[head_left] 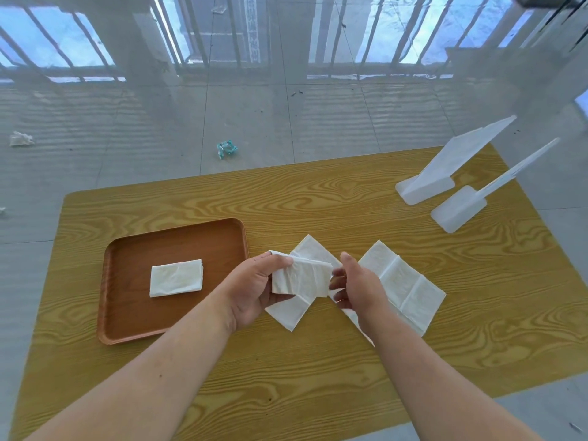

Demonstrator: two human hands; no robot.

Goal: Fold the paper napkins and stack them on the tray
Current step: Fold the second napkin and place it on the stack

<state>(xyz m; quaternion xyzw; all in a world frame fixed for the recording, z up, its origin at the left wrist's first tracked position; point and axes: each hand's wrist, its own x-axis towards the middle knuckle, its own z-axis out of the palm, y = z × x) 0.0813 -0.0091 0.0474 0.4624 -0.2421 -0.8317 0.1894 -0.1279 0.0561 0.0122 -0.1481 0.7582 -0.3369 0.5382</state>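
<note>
A brown wooden tray [127, 326] lies on the left of the table with one folded white napkin [176, 277] flat in its middle. My left hand [254, 288] grips a folded white napkin [300, 278] by its left edge, a little above the table. My right hand [356, 288] is at that napkin's right edge, fingers spread and touching it. Under the held napkin an unfolded napkin [315, 249] lies on the table. Another unfolded napkin [404, 281] lies to the right, partly hidden by my right hand.
The wood-grain table [318, 377] carries two white plastic stands [426, 189] [458, 208] at its back right. Crumpled paper [20, 139] and a teal wrapper [226, 149] lie on the tiled floor beyond the table.
</note>
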